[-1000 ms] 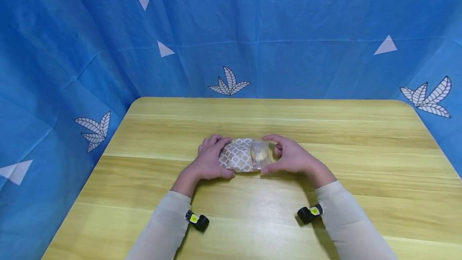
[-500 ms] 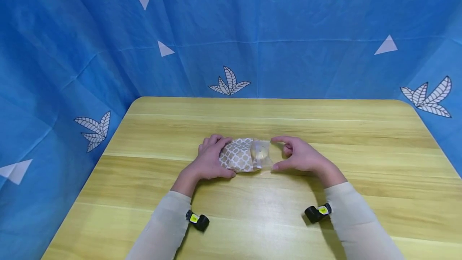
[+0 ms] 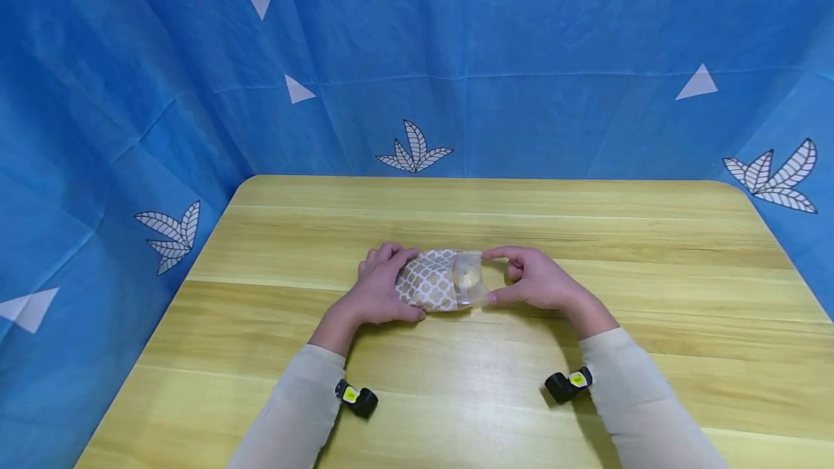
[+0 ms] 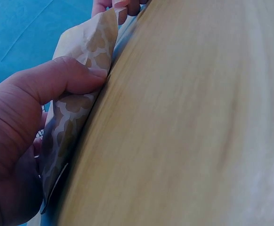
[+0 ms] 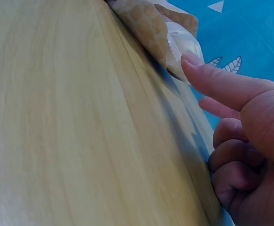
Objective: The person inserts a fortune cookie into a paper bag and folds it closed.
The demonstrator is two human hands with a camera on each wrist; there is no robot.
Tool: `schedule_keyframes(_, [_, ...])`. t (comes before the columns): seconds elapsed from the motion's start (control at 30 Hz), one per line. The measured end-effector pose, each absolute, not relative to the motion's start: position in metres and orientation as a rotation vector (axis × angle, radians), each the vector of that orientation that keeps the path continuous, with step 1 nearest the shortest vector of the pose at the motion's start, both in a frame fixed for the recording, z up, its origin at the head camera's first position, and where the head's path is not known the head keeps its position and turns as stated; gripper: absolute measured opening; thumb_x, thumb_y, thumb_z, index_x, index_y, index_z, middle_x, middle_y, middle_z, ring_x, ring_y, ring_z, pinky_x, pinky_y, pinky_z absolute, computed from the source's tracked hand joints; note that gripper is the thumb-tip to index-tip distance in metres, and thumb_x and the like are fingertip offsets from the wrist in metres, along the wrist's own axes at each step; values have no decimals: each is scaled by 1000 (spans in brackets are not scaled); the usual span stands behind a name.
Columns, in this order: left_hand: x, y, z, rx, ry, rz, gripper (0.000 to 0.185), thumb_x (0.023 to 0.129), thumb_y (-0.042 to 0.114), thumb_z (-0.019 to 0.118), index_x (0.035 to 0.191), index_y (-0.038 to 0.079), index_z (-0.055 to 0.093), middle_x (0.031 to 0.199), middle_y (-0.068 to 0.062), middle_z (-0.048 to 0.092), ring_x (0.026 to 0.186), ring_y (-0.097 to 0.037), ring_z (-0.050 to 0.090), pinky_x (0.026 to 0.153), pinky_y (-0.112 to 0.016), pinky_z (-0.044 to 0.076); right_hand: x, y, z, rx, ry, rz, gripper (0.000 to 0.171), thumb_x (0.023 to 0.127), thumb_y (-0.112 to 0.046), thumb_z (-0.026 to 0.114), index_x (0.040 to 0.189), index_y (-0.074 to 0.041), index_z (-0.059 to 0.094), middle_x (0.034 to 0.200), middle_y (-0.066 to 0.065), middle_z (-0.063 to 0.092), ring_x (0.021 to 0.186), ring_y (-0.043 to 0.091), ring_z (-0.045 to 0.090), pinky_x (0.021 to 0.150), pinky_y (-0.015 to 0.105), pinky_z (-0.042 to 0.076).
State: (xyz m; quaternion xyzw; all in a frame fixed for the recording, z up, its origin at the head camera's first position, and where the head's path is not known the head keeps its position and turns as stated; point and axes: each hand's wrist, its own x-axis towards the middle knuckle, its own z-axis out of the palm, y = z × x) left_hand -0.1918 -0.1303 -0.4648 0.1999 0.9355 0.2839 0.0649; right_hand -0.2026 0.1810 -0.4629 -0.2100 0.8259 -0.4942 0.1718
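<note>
Two hands on one small packet, mid-table. It's a tan paper pouch (image 3: 430, 281) w/ a white lattice print, and a clear plastic piece (image 3: 470, 279) w/ something pale and round inside sticks out of its right end. Long axis runs left-right across the wooden table (image 3: 586, 237), so each hand gets one end.

Left hand (image 3: 378, 288) grips the pouch's left end, thumb curled down on the paper near the tabletop; wrist cam shows that thumb (image 4: 66, 75) pressing the patterned paper. Right hand (image 3: 541, 282) is at the other end: index finger and thumb pinch the plastic bit from far and near sides, other fingers curled in. In the right wrist view the fingertip (image 5: 193, 61) sits right against the plastic, so contact looks real, tho how firm, can't say.

Hard to make out: what the round thing actually is, and how much of it sits inside the pouch. Wrist views are mostly table and cut off much of the packet. Blue backdrop (image 3: 521, 56) w/ leaf prints behind.
</note>
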Motion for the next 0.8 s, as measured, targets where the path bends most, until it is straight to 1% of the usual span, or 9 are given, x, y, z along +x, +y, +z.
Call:
schedule_keyframes(0.17, [-192,-131,-464,596,2822,848,107,57,46,90,149,18,45,137,-5,40,123,-26,33,100,-46,26,-203,175,-464,-599,2390,-1402,67,75,-24,90,133,-8,61,65,-4,26,57,14,28,62,32,35])
schedule_keyframes(0.27, [-192,-130,-464,599,2823,854,107,57,45,91,149,17,45,137,-5,40,123,-26,33,100,-47,26,-203,175,-465,-613,2386,-1415,66,75,-25,90,132,-7,61,64,-4,24,57,13,27,63,32,36])
schedule_keyframes(0.37, [-192,-130,-465,599,2822,852,107,57,45,91,150,18,45,137,-5,40,123,-26,33,99,-47,27,-203,178,-466,-584,2334,-1460,67,75,-19,89,134,-9,60,65,-3,24,58,14,27,62,31,35])
schedule_keyframes(0.53, [-192,-131,-465,600,2822,847,107,57,46,90,150,18,45,138,-5,40,122,-26,33,99,-46,26,-205,185,-466,-550,2204,-1524,77,77,-2,85,146,-9,50,67,-1,21,58,16,25,62,30,38])
schedule_keyframes(0.67, [-192,-131,-465,598,2819,850,108,57,47,90,150,18,44,138,-5,39,123,-26,32,99,-47,26,-207,185,-466,-592,2218,-1472,77,80,-1,82,148,-7,47,66,-2,20,58,15,24,66,31,40])
schedule_keyframes(0.8, [-192,-131,-466,591,2816,855,108,57,47,90,150,18,44,139,-5,39,124,-26,32,100,-47,26,-208,183,-466,-596,2236,-1444,75,81,-2,82,147,-6,48,66,-2,20,57,15,24,65,31,39])
